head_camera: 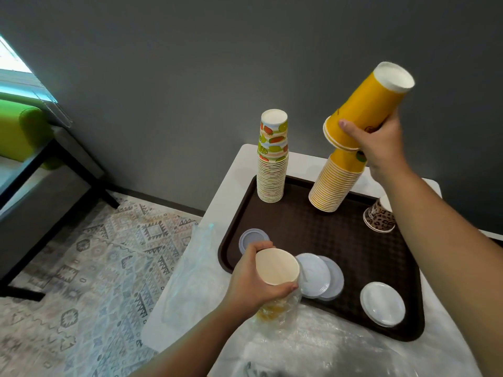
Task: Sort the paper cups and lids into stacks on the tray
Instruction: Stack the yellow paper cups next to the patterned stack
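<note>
On my white desk [234, 186] sits the brown tray [299, 229], carrying a fruit-print cup stack [273, 170] and a leaning yellow cup stack [336, 183]. My right hand [378, 142] grips a short nest of yellow cups [367, 107], mouths down and tilted, its long axis running up and to the right; its lower rim sits just above that yellow stack's top, so I judge I must level it, then lower. My left hand [254, 281] holds a plastic-sleeved cup [276, 266] at the tray's near edge, farther off. Flat lids [382, 303] lie loose.
</note>
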Tool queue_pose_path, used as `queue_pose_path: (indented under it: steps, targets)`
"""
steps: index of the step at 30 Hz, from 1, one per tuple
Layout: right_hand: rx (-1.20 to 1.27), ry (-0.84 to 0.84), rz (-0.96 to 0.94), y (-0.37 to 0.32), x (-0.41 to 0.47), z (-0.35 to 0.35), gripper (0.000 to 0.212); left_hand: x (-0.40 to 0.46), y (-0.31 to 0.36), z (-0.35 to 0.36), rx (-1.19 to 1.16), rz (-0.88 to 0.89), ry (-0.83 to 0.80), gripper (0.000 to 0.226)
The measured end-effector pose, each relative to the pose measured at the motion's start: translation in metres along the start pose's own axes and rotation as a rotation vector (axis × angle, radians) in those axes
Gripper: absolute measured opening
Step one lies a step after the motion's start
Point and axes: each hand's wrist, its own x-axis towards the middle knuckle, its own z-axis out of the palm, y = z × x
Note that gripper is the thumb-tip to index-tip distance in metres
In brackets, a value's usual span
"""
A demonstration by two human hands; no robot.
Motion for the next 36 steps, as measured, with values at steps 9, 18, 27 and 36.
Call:
queue_pose_path:
  steps: [9, 18, 27, 36]
  targets:
    - [0.164, 0.296, 0.105, 0.037, 0.026, -0.008, 0.1, 0.0, 0.001, 0.0, -0.008, 0.001, 0.002, 0.08]
    - [-0.189, 0.206, 0.258, 0.118, 0.016, 0.011, 0.084, 0.002, 0.002, 0.001, -0.032, 0.015, 0.023, 0.076]
    - [-0.197, 0.159, 0.279, 0.137, 0.003, 0.004, 0.076, 0.007, 0.003, 0.0, -0.061, -0.021, 0.011, 0.076]
    - [-0.362, -0.193, 0.359, 0.152, -0.046, 0.008, 0.093, 0.011, 0.004, -0.002, -0.03, -0.04, -0.024, 0.078]
